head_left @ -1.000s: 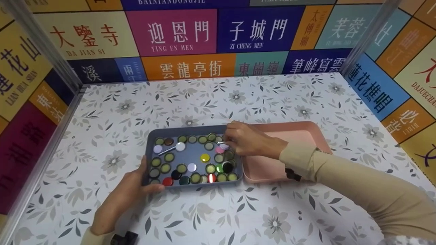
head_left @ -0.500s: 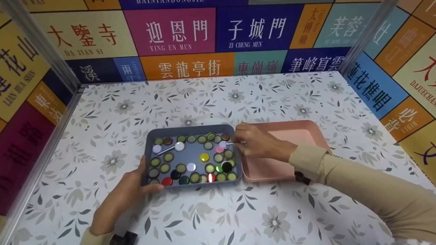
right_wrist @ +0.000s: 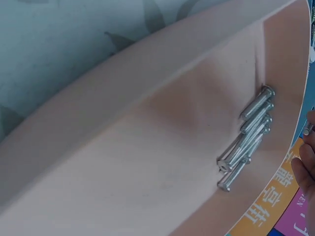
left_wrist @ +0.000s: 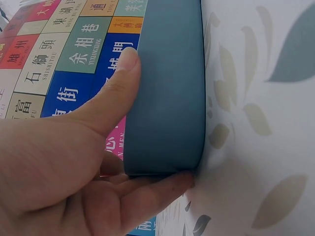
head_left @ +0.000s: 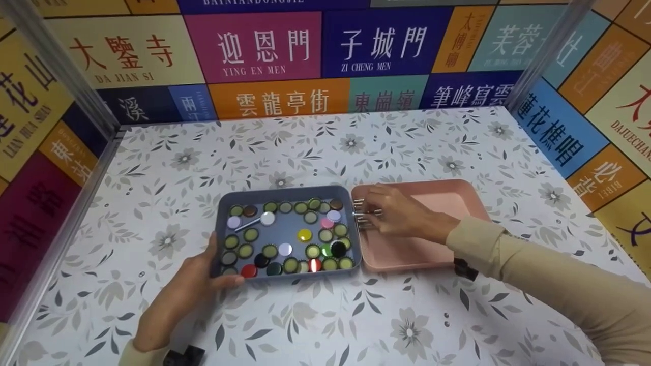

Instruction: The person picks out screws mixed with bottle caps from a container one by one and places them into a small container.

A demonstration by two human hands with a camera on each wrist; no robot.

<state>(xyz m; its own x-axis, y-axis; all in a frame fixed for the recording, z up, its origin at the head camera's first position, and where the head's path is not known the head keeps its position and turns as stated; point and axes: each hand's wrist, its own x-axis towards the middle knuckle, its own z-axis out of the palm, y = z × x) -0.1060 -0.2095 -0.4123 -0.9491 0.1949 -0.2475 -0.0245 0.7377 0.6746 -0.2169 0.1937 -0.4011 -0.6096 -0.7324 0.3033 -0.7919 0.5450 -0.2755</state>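
Note:
My left hand (head_left: 189, 282) holds the near left corner of a blue-grey tray (head_left: 290, 191); in the left wrist view the thumb lies along one wall (left_wrist: 170, 98) and the fingers against the other. Bottle caps (head_left: 304, 235) in several colours lie in this tray, many with their undersides up. A single silver bolt (head_left: 247, 224) lies among them at the left, beside a white cap. Over the left end of a pink tray (head_left: 427, 254), my right hand (head_left: 399, 212) pinches another bolt (right_wrist: 308, 129). Several bolts (right_wrist: 248, 132) lie below it, along that tray's wall.
Both trays stand side by side, ends nearly touching, on a table (head_left: 325, 157) covered in a leaf and flower print. Panels with printed characters (head_left: 254, 46) stand behind and at both sides. Clear upright edges (head_left: 91, 101) mark the corners.
My right hand has moved right, carrying a bolt from the blue-grey tray's right end to above the pink tray. My left hand stays at its corner.

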